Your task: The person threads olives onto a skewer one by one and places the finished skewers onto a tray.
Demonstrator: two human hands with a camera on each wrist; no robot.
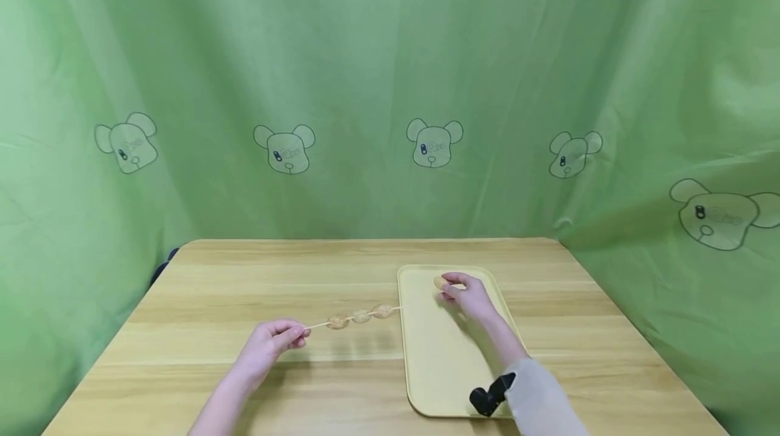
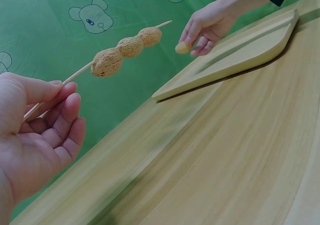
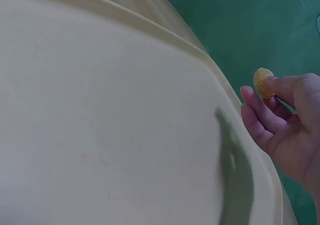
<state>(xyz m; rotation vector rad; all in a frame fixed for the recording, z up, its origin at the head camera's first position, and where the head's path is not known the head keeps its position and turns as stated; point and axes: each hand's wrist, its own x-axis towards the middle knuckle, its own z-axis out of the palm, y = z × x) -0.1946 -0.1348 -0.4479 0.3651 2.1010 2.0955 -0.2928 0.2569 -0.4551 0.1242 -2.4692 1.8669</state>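
My left hand (image 1: 274, 341) pinches the rear end of a thin wooden skewer (image 2: 80, 72) between thumb and fingers. Three wrinkled, golden-brown balls (image 2: 130, 47) sit threaded on it, touching one another. The skewer's bare pointed tip sticks out past the last ball, toward the tray's left rim. Above the far part of the cream tray (image 1: 435, 361), my right hand (image 1: 469, 297) holds a single rough, yellowish-brown ball (image 3: 263, 82) between thumb and fingers. This ball is apart from the skewer, its surface like the threaded ones.
The tray lies on a light wood-grain table (image 1: 183, 328), right of centre. A green curtain (image 1: 365, 70) with bear-head prints hangs behind and along both sides. At my right wrist a black device (image 1: 492, 395) is strapped over a pale sleeve (image 1: 542, 402).
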